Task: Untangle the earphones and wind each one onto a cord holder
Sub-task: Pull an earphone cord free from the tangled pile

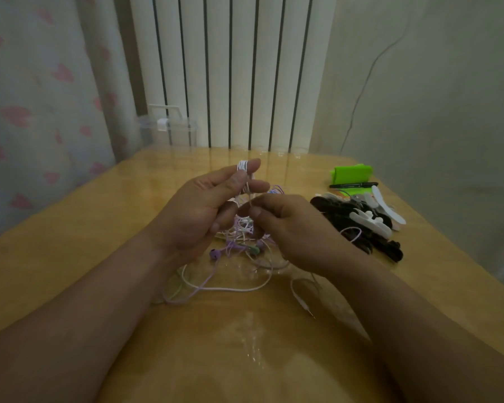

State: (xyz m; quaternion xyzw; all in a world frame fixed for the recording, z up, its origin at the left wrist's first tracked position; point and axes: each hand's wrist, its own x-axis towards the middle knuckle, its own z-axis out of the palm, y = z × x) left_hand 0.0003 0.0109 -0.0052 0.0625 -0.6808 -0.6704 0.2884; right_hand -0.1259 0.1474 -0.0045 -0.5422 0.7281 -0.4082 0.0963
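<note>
A tangle of earphones (239, 242) in white, purple and green cords lies on the wooden table (70, 234) under my hands. My left hand (204, 205) is raised above it, and a white earphone cord (242, 165) is wound in several turns around its index fingertip. My right hand (285, 225) pinches the same white cord just below, between thumb and forefinger. A loop of white cord (230, 288) trails on the table toward me. A pile of black and white cord holders (367, 222) lies at the right.
A green object (351, 173) and a black pen (352, 185) sit behind the holders at the right. A clear plastic box (169, 129) stands at the table's far left corner, before a white radiator (230, 68). A curtain hangs at the left.
</note>
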